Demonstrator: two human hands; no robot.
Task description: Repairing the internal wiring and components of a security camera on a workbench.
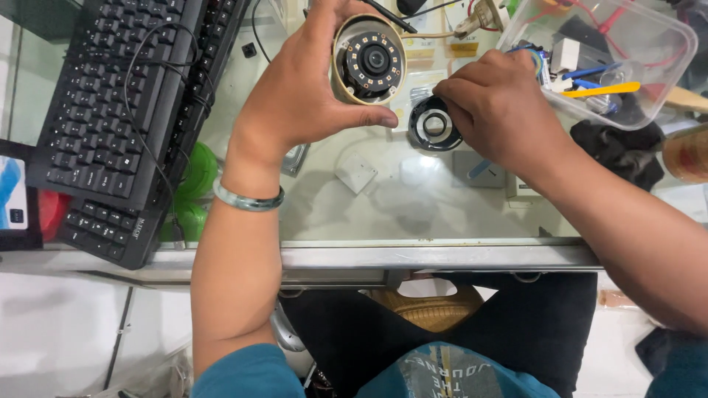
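- Nearest the viewer, the worktop (442, 254) edge is a metal strip; past it the surface is glass, with small white bits lying on it.
- Above that edge, the left hand (295, 96) holds the dome camera (369, 63) up off the glass, thumb under its rim and fingers curled over the top, lens and LED ring facing up. The grip is closed on the camera's cream shell.
- Just right of the camera, the black ring (434, 124) lies on the glass. The right hand (501, 103) rests over it, fingertips pinched on its upper edge; the grip looks closed on the ring, though the fingers hide the contact.
- Handling, as I judge it: the camera is light, rigid plastic, smooth enough to slip, and its lens is easily smudged, so the outer shell is the place to hold. The ring is thin and stiff; take it by the rim.
- Left of the camera sits a black keyboard (125, 110).
- Right of the camera and farther back, a clear box (664, 66) holds wires and small parts.
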